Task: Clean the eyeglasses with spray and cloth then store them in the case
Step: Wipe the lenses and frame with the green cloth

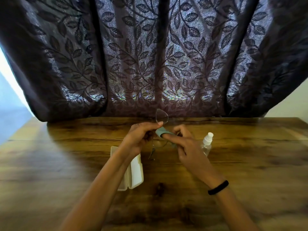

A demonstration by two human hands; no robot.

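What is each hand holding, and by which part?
The left hand pinches the eyeglasses at the lower edge of the raised lens. The right hand holds the cloth, wrapped over its index fingertip.

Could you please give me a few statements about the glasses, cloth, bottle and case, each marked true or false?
1. The left hand holds the eyeglasses. True.
2. The cloth lies flat on the table. False: the right hand holds it against the eyeglasses.
3. The spray bottle stands upright on the table. True.
4. The eyeglasses are inside the case. False: they are held up above the table.
5. The black band is on the left wrist. False: it is on the right wrist.
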